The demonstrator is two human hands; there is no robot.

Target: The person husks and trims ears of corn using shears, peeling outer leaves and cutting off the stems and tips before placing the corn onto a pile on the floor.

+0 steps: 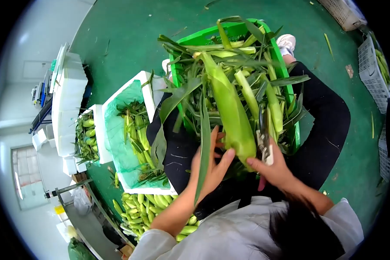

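A large ear of corn [232, 108] in its green husk lies over the basket, its base toward me. My left hand [213, 162] holds the ear's lower left side, the thumb on the husk and the fingers partly hidden beneath. In my right hand [275, 167] is a pair of pruning shears [263, 136] with a pale handle, the blades pointing away along the ear's right side. The right thumb touches the ear's base. Under the ear, a green plastic basket [295, 134] between my legs is heaped with cut stalks and leaves [247, 89]. A long leaf hangs over my left wrist.
Left of me, a white foam box [149, 95] lined with green plastic holds corn, with another foam box [99, 134] beyond it. Many husked ears [138, 212] are piled at lower left. Pale crates [372, 69] stand at right on the green floor [125, 39], which has leaf scraps.
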